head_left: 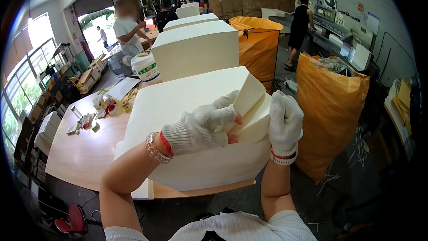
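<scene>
Now, working outward from our own body:

Left hand: our gloved left hand [203, 127] lies palm-down on the near right corner of the paper stack [178, 102]; its fingers [223, 111] are curled and pinched on a lifted wad of sheets [249, 91], bare fingertips showing under the wad.
Right hand: our gloved right hand [285, 122] stands upright at the stack's right edge, its fingers closed together around the fanned corner from outside.
Key relation: the wad sits between our two hands, touching both; it tilts up and away to the right, and the stack's long side runs from us toward the far left.
Stack's place: on the wooden tabletop [84, 151], its near corner overhanging the edge.
Farther off: a second cream block [196, 49], a white bucket [146, 68], an orange sack [330, 116].
</scene>
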Demonstrator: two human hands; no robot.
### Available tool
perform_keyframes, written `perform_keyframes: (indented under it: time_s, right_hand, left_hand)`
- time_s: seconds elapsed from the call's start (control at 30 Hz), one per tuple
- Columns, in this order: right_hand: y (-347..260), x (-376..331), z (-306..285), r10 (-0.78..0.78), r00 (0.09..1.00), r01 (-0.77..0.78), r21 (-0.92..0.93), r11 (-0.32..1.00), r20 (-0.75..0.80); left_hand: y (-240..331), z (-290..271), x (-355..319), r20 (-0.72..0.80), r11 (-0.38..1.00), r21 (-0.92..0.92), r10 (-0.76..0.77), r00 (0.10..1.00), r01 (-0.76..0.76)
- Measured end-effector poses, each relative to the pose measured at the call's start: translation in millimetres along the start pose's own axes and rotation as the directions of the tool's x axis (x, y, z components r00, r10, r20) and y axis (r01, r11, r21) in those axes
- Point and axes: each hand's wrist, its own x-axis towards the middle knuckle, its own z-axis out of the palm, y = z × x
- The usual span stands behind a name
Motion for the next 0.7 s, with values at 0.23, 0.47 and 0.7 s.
perform_keyframes:
  time_s: [0.23, 0.47, 0.7]
  right_hand:
    - [0, -1, 0, -0.020, 1.000, 0.021, -0.007, 1.000, 0.015]
    - [0, 0, 0, 0.007, 1.000, -0.007, -0.011, 1.000, 0.000]
    - [-4, 0, -2, 0.034, 0.999, -0.033, -0.009, 0.999, 0.019]
  left_hand:
    - [13, -1, 4, 0.030, 0.983, 0.181, 0.014, 0.999, -0.020]
    - [14, -1, 5, 0.005, 0.998, 0.033, 0.052, 0.999, -0.052]
    - [15, 0, 7, -0.010, 1.000, -0.015, 0.016, 1.000, -0.016]
